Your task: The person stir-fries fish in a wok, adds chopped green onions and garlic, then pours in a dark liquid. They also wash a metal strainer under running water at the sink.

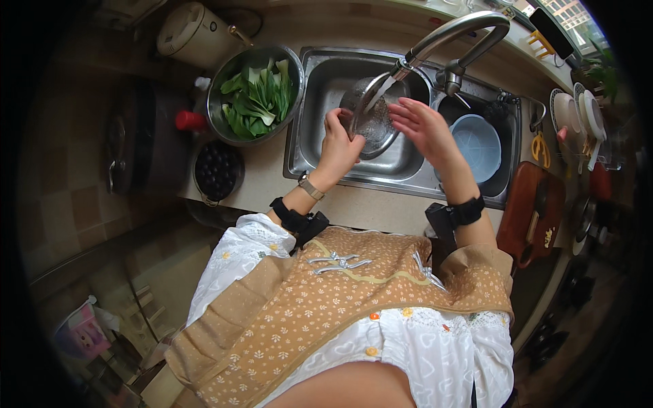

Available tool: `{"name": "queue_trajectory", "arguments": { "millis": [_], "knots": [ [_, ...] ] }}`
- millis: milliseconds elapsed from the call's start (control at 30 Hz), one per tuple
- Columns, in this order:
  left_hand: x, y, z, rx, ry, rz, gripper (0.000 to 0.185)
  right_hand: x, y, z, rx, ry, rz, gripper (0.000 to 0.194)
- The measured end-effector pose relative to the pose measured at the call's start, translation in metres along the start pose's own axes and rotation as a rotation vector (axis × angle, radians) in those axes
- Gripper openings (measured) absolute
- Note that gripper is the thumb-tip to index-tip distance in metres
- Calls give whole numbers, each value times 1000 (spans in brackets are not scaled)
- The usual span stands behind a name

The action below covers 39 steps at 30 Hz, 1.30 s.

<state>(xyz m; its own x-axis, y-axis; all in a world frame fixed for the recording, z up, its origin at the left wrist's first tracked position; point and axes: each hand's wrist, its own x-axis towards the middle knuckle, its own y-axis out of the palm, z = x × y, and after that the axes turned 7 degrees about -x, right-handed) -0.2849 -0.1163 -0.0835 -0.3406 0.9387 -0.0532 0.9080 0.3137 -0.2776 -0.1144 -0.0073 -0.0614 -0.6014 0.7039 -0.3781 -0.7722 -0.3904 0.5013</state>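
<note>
My left hand (342, 143) grips the rim of a round stainless steel bowl (376, 133), which is tilted inside the left basin of a steel sink (324, 92). A stream of water runs from the curved faucet (454, 25) into the bowl, where it looks bubbly. Close to the bowl's right side, my right hand (421, 122) is raised with its fingers stretched out and nothing in it. Whether its fingertips touch the bowl is unclear. A translucent pale-blue plastic basin (477, 145) sits in the right sink compartment.
Left of the sink are a metal bowl of leafy greens (260, 102), a container of dark round fruit (217, 171) and a red-capped bottle (191, 121). To the right lie yellow-handled scissors (540, 150), a wooden cutting board (518, 219) with a knife (535, 219), and a dish rack (612, 158).
</note>
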Motion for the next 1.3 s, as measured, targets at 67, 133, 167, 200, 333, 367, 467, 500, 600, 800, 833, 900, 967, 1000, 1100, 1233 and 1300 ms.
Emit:
{"name": "queue_trajectory", "arguments": {
  "millis": [67,133,167,200,333,367,467,500,600,800,833,900,967,1000,1100,1233,1300],
  "knots": [
    [-3,12,3,323,242,16,68,22,30,-26,313,62,93,28],
    [-3,12,5,345,182,124,72,41,35,-48,380,-20,-274,27],
    [0,10,7,291,144,210,69,48,28,-54,427,38,-374,28],
    [5,8,8,317,246,214,64,51,19,-62,450,1,-450,32],
    [40,13,13,292,432,270,49,56,4,-80,470,14,-509,36],
    [49,23,14,255,425,297,48,54,6,-81,400,-12,-455,34],
    [75,42,20,290,360,186,47,48,18,-74,177,-100,-459,25],
    [84,45,23,179,311,160,45,46,20,-68,149,-102,-438,26],
    [110,33,34,12,161,116,50,34,16,-50,108,-127,-332,24],
    [111,-5,43,-362,-344,406,59,36,19,-48,164,-84,-345,21],
    [104,-10,42,-390,-461,358,59,41,21,-50,182,-54,-380,21],
    [77,-13,42,-444,-702,198,61,50,25,-52,250,-154,-373,22],
    [56,-17,42,-694,-704,354,65,61,29,-52,287,-220,-370,22],
    [48,-18,43,-694,-639,380,70,64,30,-50,284,-247,-343,15],
    [34,-11,49,-75,223,276,83,73,39,-50,181,-219,-260,12],
    [37,11,56,18,70,33,86,78,58,-55,-34,42,-113,5],
    [43,12,57,-125,-176,-25,86,75,51,-51,-42,148,24,15]
  ]
}}
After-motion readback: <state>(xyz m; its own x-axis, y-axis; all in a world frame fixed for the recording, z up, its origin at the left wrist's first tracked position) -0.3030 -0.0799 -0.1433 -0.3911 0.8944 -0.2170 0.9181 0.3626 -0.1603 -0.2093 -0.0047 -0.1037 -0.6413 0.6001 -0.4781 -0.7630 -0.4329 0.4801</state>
